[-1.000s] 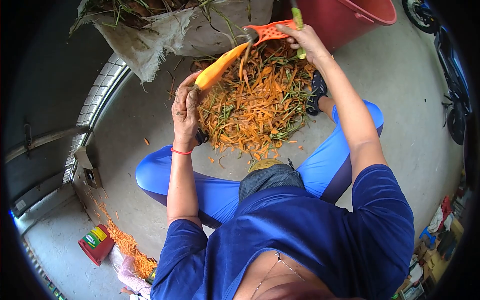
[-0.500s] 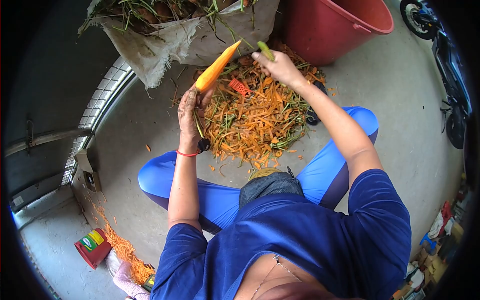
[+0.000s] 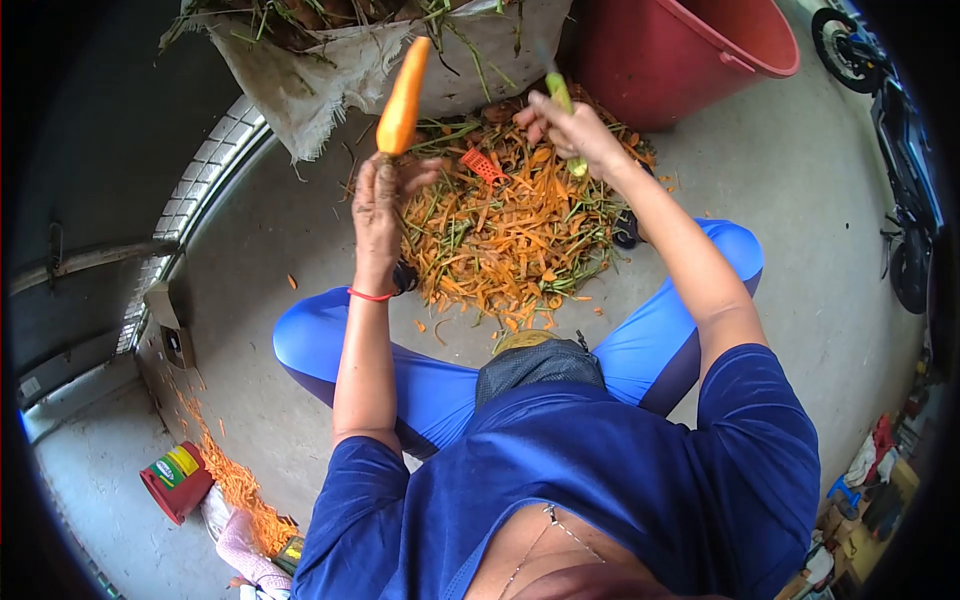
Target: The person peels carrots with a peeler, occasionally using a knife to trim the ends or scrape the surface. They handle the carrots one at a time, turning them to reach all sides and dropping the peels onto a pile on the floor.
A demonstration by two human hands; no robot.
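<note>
Up swings the peeled carrot [image 3: 402,98], upper left of frame centre, left hand [image 3: 376,200] pinching its crown; right hand [image 3: 582,132] clamps a green-handled knife [image 3: 559,92]. One slack pinch could drop the carrot onto the peelings [image 3: 515,235]!

Left hand [image 3: 376,205] holds peeled carrot [image 3: 400,112] by thick end, tip up. Right hand [image 3: 590,140] has green handle [image 3: 558,92]. Orange peeler [image 3: 483,166] lies on peelings pile [image 3: 510,245]; red bucket [image 3: 645,75] beside sack [image 3: 300,90].

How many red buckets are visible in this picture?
2: a large bucket at the top right, beside the pile of peelings, and a smaller labelled bucket at the lower left. Others may be hidden.
</note>
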